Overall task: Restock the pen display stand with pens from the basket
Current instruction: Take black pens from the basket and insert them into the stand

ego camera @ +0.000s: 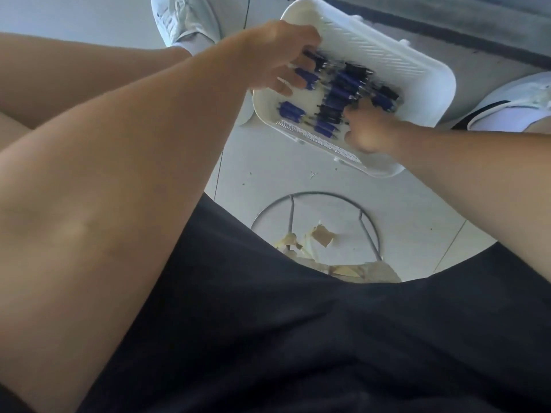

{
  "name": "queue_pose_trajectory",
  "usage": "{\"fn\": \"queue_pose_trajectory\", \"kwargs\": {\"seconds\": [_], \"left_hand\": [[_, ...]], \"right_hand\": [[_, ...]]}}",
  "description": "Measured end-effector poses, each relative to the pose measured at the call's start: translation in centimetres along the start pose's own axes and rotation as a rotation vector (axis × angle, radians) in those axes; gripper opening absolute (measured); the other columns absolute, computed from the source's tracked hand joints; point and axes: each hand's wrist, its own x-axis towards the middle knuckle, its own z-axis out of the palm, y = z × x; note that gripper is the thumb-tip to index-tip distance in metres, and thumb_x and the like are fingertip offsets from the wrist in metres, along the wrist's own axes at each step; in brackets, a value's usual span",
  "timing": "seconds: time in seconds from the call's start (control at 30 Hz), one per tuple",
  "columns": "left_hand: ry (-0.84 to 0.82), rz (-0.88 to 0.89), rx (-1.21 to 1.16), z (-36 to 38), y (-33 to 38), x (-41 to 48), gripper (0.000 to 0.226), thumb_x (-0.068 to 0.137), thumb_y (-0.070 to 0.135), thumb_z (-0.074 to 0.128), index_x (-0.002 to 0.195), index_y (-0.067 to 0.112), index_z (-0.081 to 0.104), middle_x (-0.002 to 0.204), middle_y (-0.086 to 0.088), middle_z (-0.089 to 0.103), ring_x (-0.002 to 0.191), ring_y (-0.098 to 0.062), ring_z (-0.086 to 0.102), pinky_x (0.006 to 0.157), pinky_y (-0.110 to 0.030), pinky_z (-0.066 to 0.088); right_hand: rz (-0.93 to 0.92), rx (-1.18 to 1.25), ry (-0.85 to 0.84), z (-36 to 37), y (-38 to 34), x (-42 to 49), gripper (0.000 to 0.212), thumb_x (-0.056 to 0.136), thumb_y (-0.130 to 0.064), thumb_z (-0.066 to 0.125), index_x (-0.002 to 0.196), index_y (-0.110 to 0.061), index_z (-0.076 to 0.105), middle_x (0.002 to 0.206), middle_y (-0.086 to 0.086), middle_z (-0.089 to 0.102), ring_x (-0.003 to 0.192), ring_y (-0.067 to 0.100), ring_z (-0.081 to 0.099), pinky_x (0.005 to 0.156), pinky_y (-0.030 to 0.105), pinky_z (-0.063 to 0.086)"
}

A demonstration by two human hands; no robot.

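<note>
Plainly the gathering step: both hands are down in the basket (417,58), which sits on the floor (298,165) between the feet, upper centre of the frame. Pens (340,93), blue and black, lie in a loose heap across its bottom.

Left hand (277,58), at the basket's upper-left edge: fingers curled round a few pens, holding them. Right hand (368,131), at the lower-right edge: fingertips buried among the pens. We cannot tell whether it grips any; blur hides the fingers.

The display stand is nowhere in view. With so many pens lying in the basket, we judge the restocking far from finished.

Next move, as we read it: settle on a manageable bundle, lift it clear of the rim without spilling, then turn toward the stand, wherever it is.

Floor: pale tiles, thin joints, a few specks. Lower centre, a wire ring (316,192) with torn paper scraps (322,236) inside it. White shoes (185,22) at upper left and at the right edge. Black clothing (298,338) fills the bottom of the frame.
</note>
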Motion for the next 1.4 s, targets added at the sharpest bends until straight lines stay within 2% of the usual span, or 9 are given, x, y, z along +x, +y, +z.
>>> {"fn": "queue_pose_trajectory", "kwargs": {"seconds": [0.27, 0.47, 0.67, 0.87, 0.97, 1.17, 1.23, 1.33, 1.4], "left_hand": [[-0.172, -0.154, 0.001, 0.2, -1.6, 0.4, 0.044, 0.105, 0.046, 0.043, 0.136, 0.018, 0.056, 0.126, -0.001, 0.063, 0.114, -0.027, 0.064, 0.102, -0.047, 0.05], [-0.175, -0.153, -0.114, -0.2, -1.8, 0.4, 0.04, 0.103, 0.049, 0.045, 0.129, 0.021, 0.06, 0.13, -0.004, 0.065, 0.112, -0.026, 0.068, 0.083, -0.039, 0.058], [-0.168, -0.131, -0.16, -0.2, -1.8, 0.4, 0.039, 0.104, 0.047, 0.046, 0.129, 0.021, 0.061, 0.125, -0.002, 0.066, 0.111, -0.026, 0.067, 0.093, -0.044, 0.057], [-0.169, -0.112, -0.199, -0.1, -2.0, 0.4, 0.04, 0.104, 0.046, 0.047, 0.131, 0.02, 0.059, 0.127, -0.003, 0.066, 0.113, -0.027, 0.066, 0.099, -0.045, 0.055], [-0.178, -0.102, -0.219, 0.0, -2.2, 0.2, 0.043, 0.104, 0.045, 0.045, 0.137, 0.019, 0.055, 0.129, -0.001, 0.064, 0.117, -0.026, 0.064, 0.1, -0.045, 0.054], [-0.157, -0.071, -0.291, 0.4, -2.5, -0.3, 0.053, 0.105, 0.051, 0.039, 0.145, 0.017, 0.048, 0.134, 0.0, 0.059, 0.123, -0.025, 0.057, 0.101, -0.042, 0.048], [-0.154, -0.064, -0.356, 0.6, -2.6, -0.4, 0.059, 0.105, 0.053, 0.037, 0.15, 0.014, 0.042, 0.142, -0.003, 0.054, 0.128, -0.028, 0.053, 0.101, -0.043, 0.048], [-0.167, -0.076, -0.41, 0.9, -3.2, -0.5, 0.074, 0.101, 0.063, 0.038, 0.154, 0.012, 0.035, 0.148, -0.005, 0.051, 0.134, -0.032, 0.049, 0.11, -0.047, 0.044], [-0.201, -0.08, -0.417, 0.9, -3.7, -0.5, 0.08, 0.094, 0.071, 0.045, 0.148, 0.012, 0.045, 0.139, -0.004, 0.058, 0.129, -0.032, 0.055, 0.11, -0.047, 0.045]], "right_hand": [[0.002, -0.079, 0.207, 1.8, -0.1, 0.4, 0.044, 0.097, -0.02, 0.058, 0.135, -0.004, 0.045, 0.138, 0.023, 0.042, 0.121, 0.041, 0.049, 0.096, 0.048, 0.046], [-0.06, -0.423, 0.214, 1.1, 0.4, 0.9, 0.035, 0.098, -0.027, 0.055, 0.128, -0.009, 0.056, 0.127, 0.015, 0.058, 0.113, 0.034, 0.057, 0.092, 0.041, 0.044], [-0.104, -0.638, 0.195, 1.5, 0.1, 0.7, 0.033, 0.089, -0.022, 0.065, 0.12, -0.011, 0.059, 0.11, 0.007, 0.066, 0.098, 0.028, 0.063, 0.08, 0.036, 0.046], [-0.087, -0.298, 0.132, 1.2, 0.6, 0.9, 0.03, 0.096, -0.01, 0.051, 0.125, -0.007, 0.055, 0.131, 0.016, 0.053, 0.112, 0.036, 0.06, 0.087, 0.043, 0.049], [-0.057, -0.076, 0.125, 1.1, 0.7, 0.5, 0.029, 0.093, 0.0, 0.047, 0.12, -0.004, 0.056, 0.126, 0.017, 0.059, 0.11, 0.038, 0.06, 0.093, 0.043, 0.05], [0.033, 0.499, 0.159, 0.2, 0.3, -0.9, 0.015, 0.1, -0.018, 0.047, 0.108, -0.007, 0.053, 0.115, 0.018, 0.062, 0.105, 0.037, 0.061, 0.079, 0.037, 0.047], [0.093, 0.775, 0.168, -0.3, -0.7, -1.7, 0.016, 0.1, -0.021, 0.045, 0.109, -0.011, 0.054, 0.107, 0.014, 0.067, 0.097, 0.035, 0.066, 0.081, 0.046, 0.057], [0.071, 1.105, 0.235, -1.1, -3.1, -3.1, 0.012, 0.103, -0.015, 0.046, 0.096, -0.016, 0.056, 0.086, 0.006, 0.065, 0.072, 0.022, 0.063, 0.066, 0.035, 0.06], [-0.016, 1.211, 0.273, -1.6, -5.1, -4.0, 0.019, 0.102, -0.015, 0.05, 0.086, -0.02, 0.059, 0.076, 0.006, 0.064, 0.064, 0.022, 0.059, 0.064, 0.039, 0.057]]}}
